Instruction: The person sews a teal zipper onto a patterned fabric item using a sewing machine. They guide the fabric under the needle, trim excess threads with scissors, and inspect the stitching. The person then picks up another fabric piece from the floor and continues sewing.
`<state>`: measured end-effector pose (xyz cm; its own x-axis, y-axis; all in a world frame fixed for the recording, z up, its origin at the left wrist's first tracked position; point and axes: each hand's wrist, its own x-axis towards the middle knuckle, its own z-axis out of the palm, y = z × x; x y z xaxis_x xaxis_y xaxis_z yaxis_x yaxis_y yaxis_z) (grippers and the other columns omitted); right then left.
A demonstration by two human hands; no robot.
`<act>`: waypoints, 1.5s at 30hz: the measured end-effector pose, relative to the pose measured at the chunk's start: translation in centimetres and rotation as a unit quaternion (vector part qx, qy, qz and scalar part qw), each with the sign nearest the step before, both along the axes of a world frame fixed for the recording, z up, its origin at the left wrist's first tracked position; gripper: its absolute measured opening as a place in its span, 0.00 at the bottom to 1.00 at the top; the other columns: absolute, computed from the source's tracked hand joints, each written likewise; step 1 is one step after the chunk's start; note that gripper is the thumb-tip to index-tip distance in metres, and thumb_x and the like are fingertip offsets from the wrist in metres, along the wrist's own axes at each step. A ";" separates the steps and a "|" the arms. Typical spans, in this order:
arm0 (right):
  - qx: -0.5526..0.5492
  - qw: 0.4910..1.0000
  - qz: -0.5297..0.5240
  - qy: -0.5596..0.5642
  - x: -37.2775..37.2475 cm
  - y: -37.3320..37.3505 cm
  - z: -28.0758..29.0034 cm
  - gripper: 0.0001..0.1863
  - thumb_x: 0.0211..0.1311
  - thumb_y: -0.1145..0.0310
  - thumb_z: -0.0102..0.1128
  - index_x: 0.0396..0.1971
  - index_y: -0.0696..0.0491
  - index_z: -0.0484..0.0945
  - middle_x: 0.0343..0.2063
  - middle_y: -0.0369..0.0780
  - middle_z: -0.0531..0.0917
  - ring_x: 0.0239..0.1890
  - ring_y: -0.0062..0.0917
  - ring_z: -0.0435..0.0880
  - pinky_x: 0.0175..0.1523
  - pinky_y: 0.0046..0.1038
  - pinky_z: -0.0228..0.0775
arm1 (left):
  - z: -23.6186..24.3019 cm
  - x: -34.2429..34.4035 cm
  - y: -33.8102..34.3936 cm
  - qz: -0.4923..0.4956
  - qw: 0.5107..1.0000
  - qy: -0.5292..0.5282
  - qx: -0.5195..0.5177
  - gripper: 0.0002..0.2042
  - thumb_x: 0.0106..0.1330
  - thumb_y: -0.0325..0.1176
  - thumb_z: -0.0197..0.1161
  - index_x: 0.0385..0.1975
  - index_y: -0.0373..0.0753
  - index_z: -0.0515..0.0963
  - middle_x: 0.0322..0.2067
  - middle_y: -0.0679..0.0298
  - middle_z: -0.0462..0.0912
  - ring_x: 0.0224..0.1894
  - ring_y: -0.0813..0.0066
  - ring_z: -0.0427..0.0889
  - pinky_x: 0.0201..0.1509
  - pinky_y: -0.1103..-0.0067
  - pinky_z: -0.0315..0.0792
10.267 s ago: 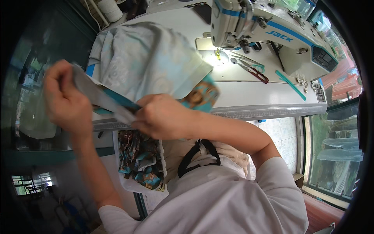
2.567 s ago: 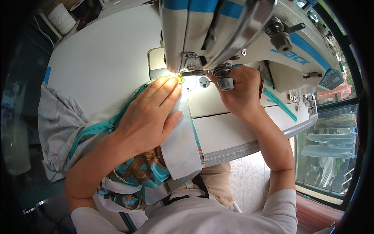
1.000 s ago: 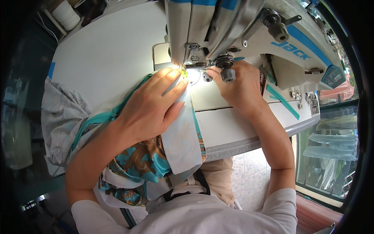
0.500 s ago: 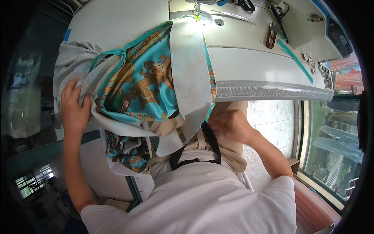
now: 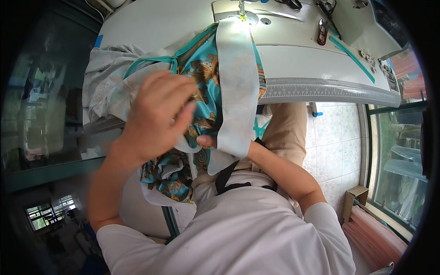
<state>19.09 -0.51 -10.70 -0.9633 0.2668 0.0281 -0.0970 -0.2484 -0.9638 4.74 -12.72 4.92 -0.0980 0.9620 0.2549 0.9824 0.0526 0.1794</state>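
Observation:
A teal and gold patterned cloth (image 5: 206, 73) with a pale strip (image 5: 237, 87) along its right side runs from the sewing machine's presser foot (image 5: 242, 17) to the table's front edge. My left hand (image 5: 158, 117), slightly blurred, is over the cloth's left part with its thumb apart from its fingers; I see nothing in it. My right hand (image 5: 207, 141) reaches beneath the pale strip. Only a fingertip or thumb shows past its left edge, by the patterned cloth, and the other fingers are hidden. A teal ribbon (image 5: 158, 59) crosses the cloth's pale reverse side (image 5: 110, 64).
A grey ruler strip (image 5: 330, 90) edges the table front. On the right lie red-handled thread snips (image 5: 322, 32), a teal strip (image 5: 353, 59) and several small bobbins (image 5: 366, 57). More patterned cloth (image 5: 169, 178) hangs by my lap. A window (image 5: 396, 160) is at the right.
My left hand has moved right from the pale cloth to above the patterned part. My right hand has moved left, from beside my lap to under the pale strip. The view has shifted.

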 end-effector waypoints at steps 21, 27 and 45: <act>-0.378 0.906 0.058 -0.180 8.7 -0.3 3.0 0.37 0.57 0.70 0.80 0.66 0.55 0.72 0.56 0.37 0.81 0.58 0.24 0.79 0.60 0.29 0.76 | 1.3 -22.4 12.0 0.146 0.934 0.317 -0.079 0.21 0.62 0.23 0.63 0.57 0.37 0.79 0.73 0.54 0.65 0.67 0.47 0.71 0.67 0.60 0.72; 0.252 0.966 -0.017 0.048 11.4 1.6 3.1 0.15 0.43 0.80 0.73 0.36 0.54 0.87 0.41 0.42 0.83 0.47 0.41 0.80 0.55 0.34 0.75 | 1.4 -15.9 5.1 0.185 0.974 -0.060 -0.116 0.29 0.64 0.21 0.61 0.68 0.47 0.74 0.77 0.56 0.58 0.75 0.52 0.64 0.70 0.60 0.69; -0.207 0.973 -0.087 -0.060 12.1 0.0 1.4 0.06 0.73 0.75 0.62 0.38 0.60 0.85 0.30 0.31 0.86 0.34 0.10 0.79 0.37 0.18 0.72 | 4.4 -16.7 6.8 0.181 0.945 0.262 0.074 0.24 0.70 0.26 0.58 0.67 0.40 0.72 0.64 0.52 0.77 0.62 0.48 0.79 0.66 0.64 0.72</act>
